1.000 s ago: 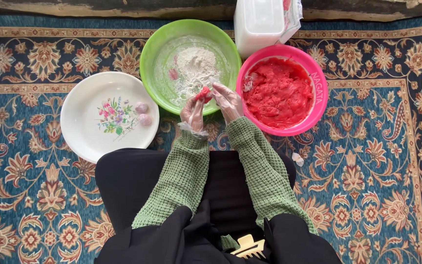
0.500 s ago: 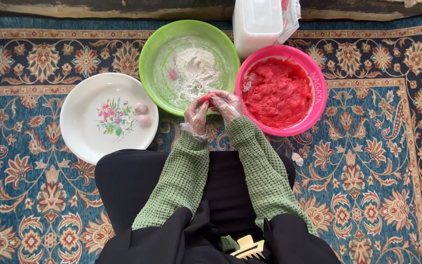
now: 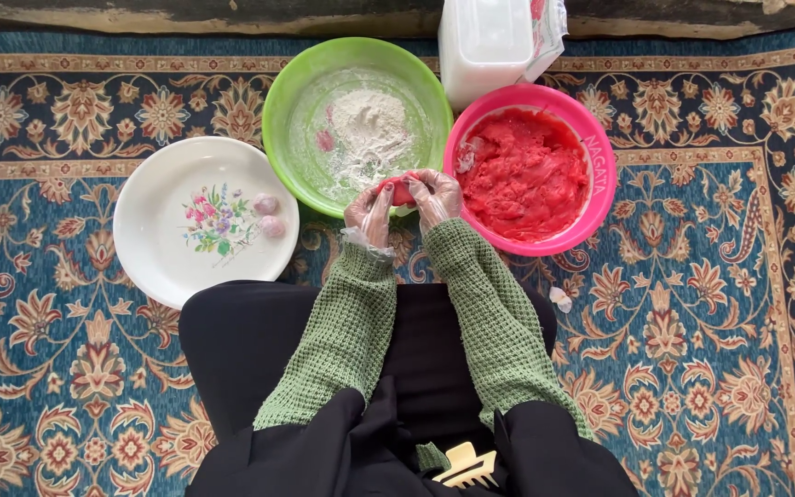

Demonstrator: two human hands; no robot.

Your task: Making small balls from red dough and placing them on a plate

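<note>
Blue carpet with red and tan flowers covers the whole floor, and a grey stone edge runs along the top of the frame. Someone sits on it with dark clothes over the legs and green knit sleeves on both arms.

Both hands are in the middle of the frame, a little above centre, and both wear thin see-through gloves. The left hand and the right hand are pressed close together with the fingers curled in. Between them they hold a small red lump of dough. The lump sits right at the near rim of the green bowl.

That green bowl is at the top middle. Inside it is a heap of white flour, and one small pink ball lies in the flour on the left side.

Just to the right of the hands is a pink bowl. It is full of soft red dough. The two bowls touch each other.

Behind the bowls, at the top of the frame, stands a white plastic tub.

To the left of the hands is a white plate with flowers painted in the middle. Two small pale pink balls lie side by side on the right part of the plate.

A tiny white scrap lies on the carpet, right of the right sleeve. A pale yellow hair clip shows at the bottom middle.
</note>
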